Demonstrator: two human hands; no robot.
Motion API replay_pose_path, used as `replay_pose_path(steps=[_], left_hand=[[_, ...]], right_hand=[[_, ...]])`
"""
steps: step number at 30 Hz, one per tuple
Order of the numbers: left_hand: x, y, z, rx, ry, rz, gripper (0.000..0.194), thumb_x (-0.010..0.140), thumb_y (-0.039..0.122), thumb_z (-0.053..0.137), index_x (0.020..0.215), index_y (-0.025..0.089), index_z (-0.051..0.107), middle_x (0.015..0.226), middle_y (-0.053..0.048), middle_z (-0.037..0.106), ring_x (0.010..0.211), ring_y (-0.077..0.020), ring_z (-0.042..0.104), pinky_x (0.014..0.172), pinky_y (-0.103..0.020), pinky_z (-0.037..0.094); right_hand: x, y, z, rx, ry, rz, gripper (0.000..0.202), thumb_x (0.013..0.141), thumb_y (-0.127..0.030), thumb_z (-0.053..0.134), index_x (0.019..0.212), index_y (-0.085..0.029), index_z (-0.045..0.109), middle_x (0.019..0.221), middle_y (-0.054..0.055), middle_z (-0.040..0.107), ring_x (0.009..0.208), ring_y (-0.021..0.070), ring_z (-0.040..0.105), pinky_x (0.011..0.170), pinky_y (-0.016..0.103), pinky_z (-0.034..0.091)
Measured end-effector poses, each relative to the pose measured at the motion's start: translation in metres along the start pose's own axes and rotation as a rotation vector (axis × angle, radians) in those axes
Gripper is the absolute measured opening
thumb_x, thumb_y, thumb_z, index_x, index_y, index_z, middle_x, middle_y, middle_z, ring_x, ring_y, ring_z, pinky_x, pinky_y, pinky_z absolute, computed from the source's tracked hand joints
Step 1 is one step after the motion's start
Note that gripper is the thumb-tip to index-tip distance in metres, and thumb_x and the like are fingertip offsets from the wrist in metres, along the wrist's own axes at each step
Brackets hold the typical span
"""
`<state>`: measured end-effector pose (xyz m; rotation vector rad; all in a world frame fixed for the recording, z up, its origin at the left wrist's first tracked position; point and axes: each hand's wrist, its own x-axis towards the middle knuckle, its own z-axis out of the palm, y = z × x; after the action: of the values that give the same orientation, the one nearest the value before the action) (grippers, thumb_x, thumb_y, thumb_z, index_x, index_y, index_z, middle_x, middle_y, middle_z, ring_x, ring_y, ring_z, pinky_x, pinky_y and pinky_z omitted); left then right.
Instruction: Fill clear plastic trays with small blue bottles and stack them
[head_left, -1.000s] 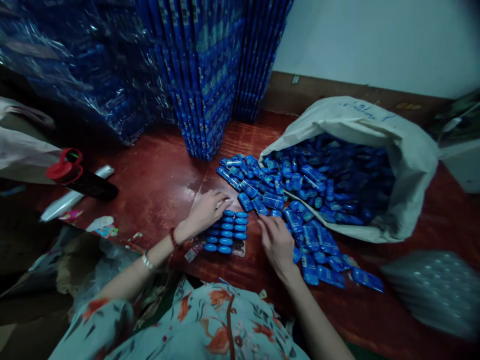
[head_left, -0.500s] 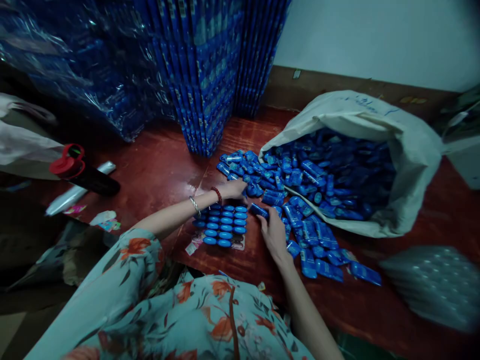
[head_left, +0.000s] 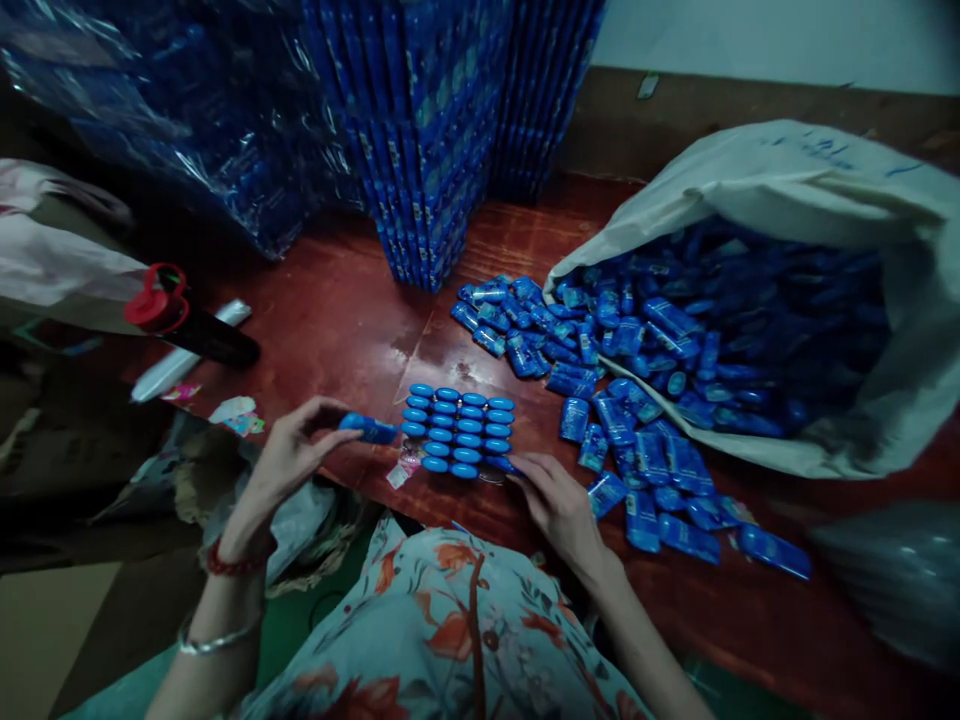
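Observation:
My left hand is left of a block of rows, pinching a small blue bottle by one end, with its other end pointing at the block. The upright blue bottles stand packed side by side on the red table, their oval blue tops facing up. At the block's near right corner, the fingers of my right hand are closed on another blue bottle, partly hidden by the fingertips. Loose blue bottles with printed labels lie in a heap beyond and right of my right hand.
A white sack lies open on the right, spilling blue bottles. Tall stacks of blue packs stand at the back. A black flask with a red lid leans at left, near a clear roll. A transparent bundle sits at right.
My left hand has moved from the heap's edge across to the block's left side and now shows a bottle. My right hand has brought its bottle to the block's near right corner.

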<state>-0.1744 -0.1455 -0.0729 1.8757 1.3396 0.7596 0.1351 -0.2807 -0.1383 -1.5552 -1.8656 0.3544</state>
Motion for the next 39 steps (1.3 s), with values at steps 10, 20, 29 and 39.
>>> replay_pose_path(steps=[10, 20, 29, 39], left_hand=[[-0.045, -0.016, 0.071, 0.098, 0.101, 0.249, 0.016, 0.089, 0.02, 0.05, 0.1, 0.019, 0.062, 0.095, -0.006, 0.062, 0.086, -0.0155, 0.061, 0.076, -0.03, 0.052], [-0.051, -0.025, 0.066, 0.372, -0.108, 0.562, 0.041, 0.091, 0.012, 0.039, 0.13, 0.024, 0.042, 0.1, -0.008, 0.057, 0.083, -0.0153, 0.052, 0.07, -0.027, 0.05], [-0.042, -0.015, 0.074, 0.441, -0.13, 0.556, 0.036, 0.089, 0.01, 0.038, 0.121, 0.021, 0.052, 0.094, -0.008, 0.057, 0.084, -0.0183, 0.051, 0.071, -0.03, 0.05], [-0.028, -0.032, 0.095, 0.382, 0.204, 0.573, 0.027, 0.085, 0.016, 0.054, 0.108, 0.026, 0.063, 0.112, -0.009, 0.052, 0.1, -0.0227, 0.05, 0.082, -0.039, 0.046]], right_hand=[[0.046, -0.012, -0.009, -0.519, -0.413, -0.305, 0.03, 0.087, -0.004, 0.037, 0.095, -0.017, 0.063, 0.079, 0.007, 0.061, 0.07, 0.0165, 0.054, 0.067, 0.03, 0.035], [0.028, 0.006, -0.002, -0.336, -0.188, -0.224, 0.028, 0.092, -0.013, 0.036, 0.112, -0.014, 0.056, 0.093, 0.01, 0.062, 0.084, 0.0194, 0.057, 0.073, 0.031, 0.045], [0.045, -0.025, 0.005, -0.508, -0.363, -0.295, 0.023, 0.085, -0.005, 0.045, 0.097, -0.015, 0.061, 0.08, 0.008, 0.06, 0.074, 0.0188, 0.054, 0.067, 0.031, 0.043], [0.027, -0.005, 0.006, -0.294, 0.075, 0.008, 0.031, 0.092, -0.024, 0.046, 0.121, -0.018, 0.054, 0.112, 0.011, 0.06, 0.095, 0.0179, 0.059, 0.078, 0.029, 0.048]])
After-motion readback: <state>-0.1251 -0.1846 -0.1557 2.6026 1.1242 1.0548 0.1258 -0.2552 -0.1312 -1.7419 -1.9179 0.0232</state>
